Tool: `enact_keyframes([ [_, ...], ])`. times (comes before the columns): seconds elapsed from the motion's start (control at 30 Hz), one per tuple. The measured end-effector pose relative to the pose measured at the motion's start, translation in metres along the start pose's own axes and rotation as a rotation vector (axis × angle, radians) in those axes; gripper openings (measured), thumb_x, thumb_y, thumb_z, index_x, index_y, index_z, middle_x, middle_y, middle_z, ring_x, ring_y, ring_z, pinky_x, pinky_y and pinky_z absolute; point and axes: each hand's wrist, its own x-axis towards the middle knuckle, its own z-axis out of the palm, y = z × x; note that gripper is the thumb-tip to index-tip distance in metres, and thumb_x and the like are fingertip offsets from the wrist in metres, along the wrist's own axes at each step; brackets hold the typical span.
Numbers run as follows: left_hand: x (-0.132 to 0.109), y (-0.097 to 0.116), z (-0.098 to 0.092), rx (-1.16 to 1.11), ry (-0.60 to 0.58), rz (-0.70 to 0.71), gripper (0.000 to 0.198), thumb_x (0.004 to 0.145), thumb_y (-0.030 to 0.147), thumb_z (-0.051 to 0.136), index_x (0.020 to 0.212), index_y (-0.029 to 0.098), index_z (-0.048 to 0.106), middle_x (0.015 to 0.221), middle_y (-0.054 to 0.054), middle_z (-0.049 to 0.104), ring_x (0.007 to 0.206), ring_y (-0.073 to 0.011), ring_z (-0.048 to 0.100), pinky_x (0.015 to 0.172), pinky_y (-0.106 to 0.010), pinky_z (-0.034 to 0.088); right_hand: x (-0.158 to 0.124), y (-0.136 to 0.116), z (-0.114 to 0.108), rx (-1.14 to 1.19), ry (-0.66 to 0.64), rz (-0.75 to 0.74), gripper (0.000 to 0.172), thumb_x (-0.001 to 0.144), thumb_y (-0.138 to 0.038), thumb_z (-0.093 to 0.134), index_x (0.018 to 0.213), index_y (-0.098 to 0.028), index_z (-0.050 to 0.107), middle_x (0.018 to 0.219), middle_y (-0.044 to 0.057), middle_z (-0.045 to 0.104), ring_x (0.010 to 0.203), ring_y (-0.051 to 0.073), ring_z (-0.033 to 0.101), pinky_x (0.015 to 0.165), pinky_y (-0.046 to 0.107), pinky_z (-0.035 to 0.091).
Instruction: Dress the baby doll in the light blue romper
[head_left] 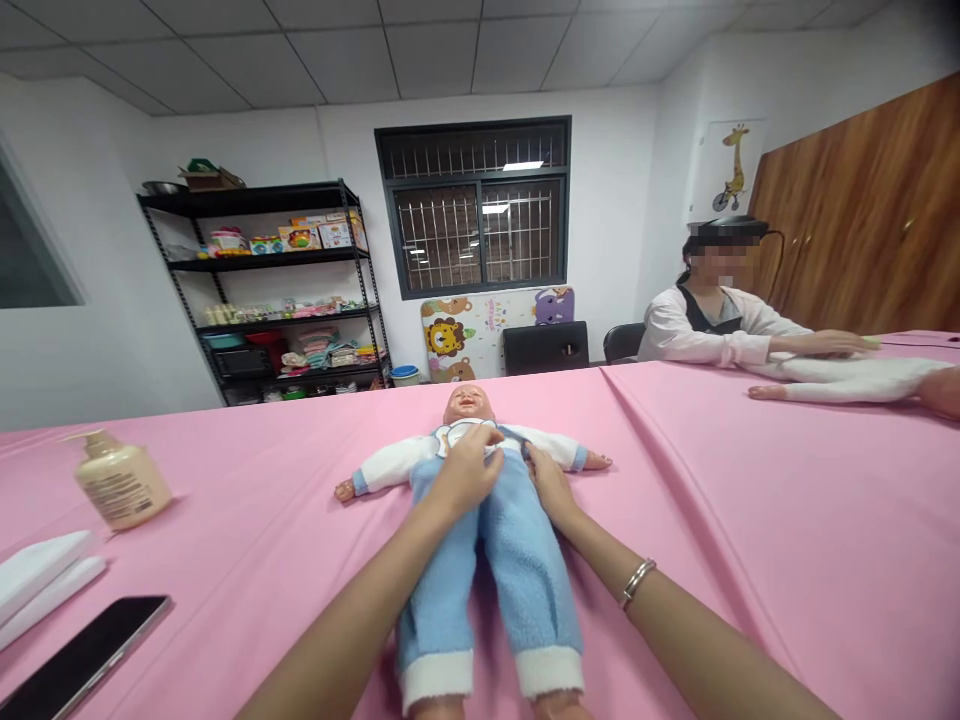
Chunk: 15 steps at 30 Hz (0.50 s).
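A baby doll (469,403) lies face up with its head away from me and its arms spread. It wears a white long-sleeved top (401,462) and light-blue fleece overalls (529,570) with white cuffs. My left hand (471,468) rests on the bib at the doll's chest, its thumb apart from its bent fingers. At the side of the overalls, my right hand (551,485) has its fingers closed at the edge by the dark-blue strap. A silver bangle (638,583) circles my right wrist.
On the pink-covered table (247,520), a pump bottle (122,482), folded white cloth (45,580) and phone (86,655) lie to the left. Across on the right, another person (712,310) sits by a doll in white clothing (862,378). Shelves (270,262) stand behind.
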Motion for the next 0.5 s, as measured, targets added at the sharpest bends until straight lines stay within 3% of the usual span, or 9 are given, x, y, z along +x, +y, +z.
enact_keyframes([
  [0.13, 0.023, -0.003, 0.031, 0.233, -0.350, 0.070, 0.025, 0.082, 0.017, 0.039, 0.095, 0.010, 0.060, 0.102, -0.015, 0.061, 0.098, -0.0258, 0.054, 0.091, -0.039, 0.040, 0.003, 0.005, -0.003, -0.018, -0.062, -0.107, 0.035, 0.079, -0.016, 0.042, 0.109, -0.013, 0.060, 0.115, 0.011, 0.054, 0.104, 0.021, 0.051, 0.095, 0.034, 0.038],
  [0.2, 0.028, -0.009, 0.043, 0.370, -0.417, 0.035, 0.029, 0.084, 0.018, 0.037, 0.092, 0.006, 0.062, 0.100, -0.019, 0.061, 0.096, -0.0285, 0.055, 0.093, -0.042, 0.039, 0.004, 0.006, -0.004, -0.026, -0.068, -0.124, 0.029, 0.078, -0.016, 0.044, 0.099, -0.014, 0.063, 0.114, 0.010, 0.054, 0.103, 0.021, 0.052, 0.095, 0.033, 0.038],
  [0.33, 0.024, -0.015, 0.056, 0.521, -0.241, -0.032, 0.035, 0.085, 0.021, 0.039, 0.106, -0.002, 0.057, 0.108, -0.023, 0.057, 0.106, -0.0306, 0.050, 0.099, -0.043, 0.035, 0.006, 0.002, -0.001, 0.132, 0.052, 0.008, 0.019, 0.072, -0.016, 0.050, 0.085, -0.013, 0.063, 0.095, 0.007, 0.062, 0.090, 0.020, 0.055, 0.087, 0.031, 0.041],
  [0.43, 0.018, -0.011, 0.055, 0.552, -0.116, -0.078, 0.044, 0.083, 0.021, 0.043, 0.118, -0.005, 0.046, 0.119, -0.023, 0.051, 0.113, -0.0302, 0.046, 0.099, -0.041, 0.036, 0.009, -0.003, 0.002, 0.589, 0.143, 0.316, 0.010, 0.063, -0.008, 0.053, 0.069, -0.014, 0.059, 0.068, 0.002, 0.060, 0.070, 0.015, 0.055, 0.070, 0.024, 0.045],
  [0.5, 0.016, -0.009, 0.053, 0.542, -0.044, -0.058, 0.045, 0.082, 0.018, 0.043, 0.122, -0.003, 0.042, 0.122, -0.022, 0.049, 0.112, -0.0286, 0.047, 0.098, -0.040, 0.038, 0.011, -0.006, 0.002, 0.869, 0.085, 0.491, 0.010, 0.062, -0.007, 0.052, 0.058, -0.016, 0.051, 0.051, -0.002, 0.051, 0.053, 0.012, 0.049, 0.054, 0.021, 0.043],
])
